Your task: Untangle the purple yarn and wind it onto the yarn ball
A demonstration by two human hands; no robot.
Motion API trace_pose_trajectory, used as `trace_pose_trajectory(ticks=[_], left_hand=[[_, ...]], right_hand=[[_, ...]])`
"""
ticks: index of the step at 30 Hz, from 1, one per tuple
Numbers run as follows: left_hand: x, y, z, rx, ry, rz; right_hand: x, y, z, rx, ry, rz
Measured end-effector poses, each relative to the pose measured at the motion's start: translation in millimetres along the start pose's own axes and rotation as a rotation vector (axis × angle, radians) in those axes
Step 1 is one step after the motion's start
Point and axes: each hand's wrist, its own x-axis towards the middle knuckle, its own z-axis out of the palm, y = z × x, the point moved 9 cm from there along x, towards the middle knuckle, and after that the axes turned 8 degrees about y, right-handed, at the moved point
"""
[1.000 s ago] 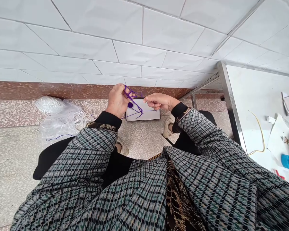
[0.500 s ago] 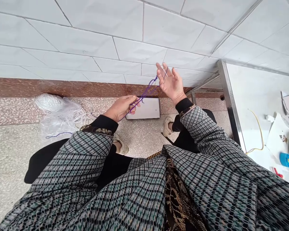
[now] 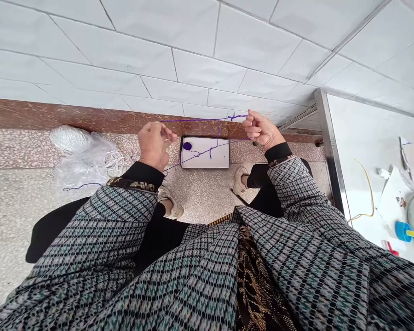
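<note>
Purple yarn runs pretty much taut sideways between my two curled-up hands, left hand and right hand each pinching an end, strung just above a white box holding a small yarn ball.

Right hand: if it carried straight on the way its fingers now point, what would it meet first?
Most likely the white tiled wall, ahead of the right hand up and to the left, though depth is hard to judge from this view. No other object clearly lies in that line.
</note>
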Motion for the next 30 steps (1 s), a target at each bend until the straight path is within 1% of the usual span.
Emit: trace_pose_trajectory(ticks=[1, 2, 3, 4, 6, 7, 8, 9, 11, 14, 16, 17, 19, 20, 21, 23, 25, 27, 29, 30], left_hand=[[4.5, 2.4, -2.2, -0.047, 0.005, 0.024], [9.4, 4.4, -2.9, -0.083, -0.012, 0.043], [14.5, 5.7, -2.7, -0.106, -0.042, 0.056], [19.3, 6.3, -2.6, -0.118, -0.071, 0.063], [25.7, 5.4, -2.5, -0.136, -0.103, 0.064], [26.4, 3.9, -2.3, -0.148, -0.105, 0.058], [24.5, 1.0, -0.6, -0.153, -0.111, 0.042], [20.3, -3.4, 2.9, -0.143, -0.126, 0.016], [5.9, -14.4, 13.1, -0.075, -0.183, -0.053], [-20.1, -27.2, 28.3, 0.084, -0.323, -0.139], [-35.8, -30.7, 37.6, 0.189, -0.471, -0.168], [-43.7, -32.6, 42.6, 0.251, -0.571, -0.181], [-57.9, -36.5, 49.7, 0.382, -0.768, -0.196], [-62.2, -37.4, 51.2, 0.435, -0.836, -0.191], [-63.8, -37.6, 51.7, 0.473, -0.874, -0.181], [-60.8, -36.5, 50.6, 0.523, -0.872, -0.159], [-56.2, -35.6, 49.3, 0.574, -0.854, -0.135], [-51.7, -34.2, 48.8, 0.63, -0.844, -0.089], [-45.1, -30.1, 48.9, 0.643, -0.807, -0.021], [-41.3, -28.1, 48.8, 0.632, -0.782, 0.007]], right_hand=[[-3.5, 2.5, -1.1, -0.103, 0.022, 0.002], [-7.4, 5.6, -0.3, -0.207, 0.015, 0.008], [-11.6, 9.4, 2.8, -0.298, -0.028, 0.016], [-16.3, 13.9, 7.7, -0.363, -0.098, 0.024], [-25.9, 21.0, 18.0, -0.388, -0.249, 0.014], [-29.1, 21.7, 20.6, -0.35, -0.286, -0.015], [-30.4, 20.8, 20.5, -0.29, -0.287, -0.052], [-30.0, 19.4, 17.9, -0.221, -0.258, -0.089], [-27.0, 16.5, 9.1, -0.087, -0.161, -0.154], [-23.9, 6.6, -0.2, 0.044, -0.054, -0.264], [-24.0, -5.3, -1.6, 0.079, -0.028, -0.347], [-24.3, -11.8, -2.6, 0.073, -0.008, -0.39], [-25.4, -24.8, -8.0, 0.021, 0.075, -0.479], [-26.4, -30.4, -11.7, -0.01, 0.125, -0.521], [-27.5, -34.6, -15.0, -0.038, 0.166, -0.554], [-29.0, -38.1, -18.4, -0.081, 0.198, -0.583], [-30.5, -39.2, -18.6, -0.12, 0.186, -0.597], [-34.9, -43.8, -18.0, -0.183, 0.183, -0.653], [-41.9, -52.2, -18.4, -0.289, 0.233, -0.732], [-46.0, -56.7, -19.1, -0.356, 0.283, -0.765]])
